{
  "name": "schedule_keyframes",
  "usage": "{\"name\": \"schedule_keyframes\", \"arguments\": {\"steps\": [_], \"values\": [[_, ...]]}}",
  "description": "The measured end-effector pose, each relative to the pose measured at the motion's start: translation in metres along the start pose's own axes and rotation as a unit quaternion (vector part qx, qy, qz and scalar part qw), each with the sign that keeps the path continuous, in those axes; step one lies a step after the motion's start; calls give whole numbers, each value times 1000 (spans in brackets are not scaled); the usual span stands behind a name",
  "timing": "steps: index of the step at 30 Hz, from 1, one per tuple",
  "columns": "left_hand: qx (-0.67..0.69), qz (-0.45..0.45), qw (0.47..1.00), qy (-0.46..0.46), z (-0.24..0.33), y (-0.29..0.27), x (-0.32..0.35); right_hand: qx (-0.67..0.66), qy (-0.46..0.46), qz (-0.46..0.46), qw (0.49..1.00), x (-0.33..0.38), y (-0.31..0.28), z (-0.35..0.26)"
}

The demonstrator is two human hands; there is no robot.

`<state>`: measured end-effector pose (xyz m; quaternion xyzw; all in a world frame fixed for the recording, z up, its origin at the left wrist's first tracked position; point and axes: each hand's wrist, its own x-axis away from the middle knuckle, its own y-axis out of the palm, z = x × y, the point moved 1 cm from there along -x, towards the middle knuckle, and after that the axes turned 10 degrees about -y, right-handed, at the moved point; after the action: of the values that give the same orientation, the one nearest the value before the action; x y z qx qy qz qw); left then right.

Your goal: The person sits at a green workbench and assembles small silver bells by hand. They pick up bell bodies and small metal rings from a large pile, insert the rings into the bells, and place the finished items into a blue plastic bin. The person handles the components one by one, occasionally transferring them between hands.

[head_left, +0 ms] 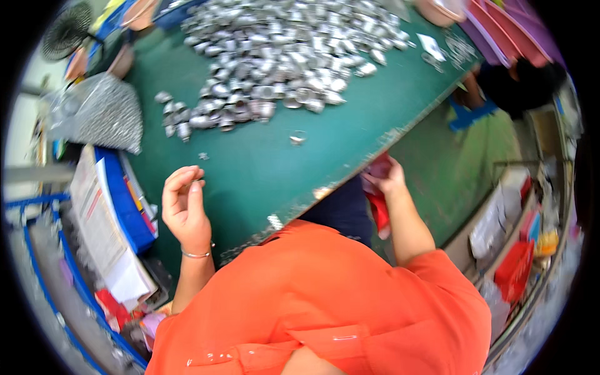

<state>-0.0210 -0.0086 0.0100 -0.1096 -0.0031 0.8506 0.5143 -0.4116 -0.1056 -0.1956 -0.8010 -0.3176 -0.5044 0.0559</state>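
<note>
My left hand (185,209), with a bracelet at the wrist, is raised over the table's left part. Its thumb and fingertips are pinched together. Something tiny may be between them, too small to make out. Past the table's front edge, on the right, my right hand (392,178) is closed on a red, soft-looking thing (379,209), which hangs beside my leg. A large heap of silvery metal cups (281,56) covers the far part of the green table (250,181). One small metal piece (297,139) lies nearer, and tiny bits (203,156) lie close to my left hand.
A clear bag of small grey pieces (106,112) stands at the left, near a blue file holder (128,200) with papers. A fan (67,30) is at the far left. Another person (528,87) is at the far right. Boxes and a red packet (515,270) line the right side.
</note>
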Motion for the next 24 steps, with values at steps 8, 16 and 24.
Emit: {"name": "schedule_keyframes", "arguments": {"steps": [8, 16, 24], "values": [[-188, 103, 974, -77, -23, -58, -12, 119, -487, -92, 860, 57, 23, -23], [-214, -39, 966, -141, -33, -16, -21, 418, -657, -406, 479, 197, 132, 7], [258, -105, 893, -352, -14, 6, -16, 366, -302, -537, 698, 184, 150, 36]]}}
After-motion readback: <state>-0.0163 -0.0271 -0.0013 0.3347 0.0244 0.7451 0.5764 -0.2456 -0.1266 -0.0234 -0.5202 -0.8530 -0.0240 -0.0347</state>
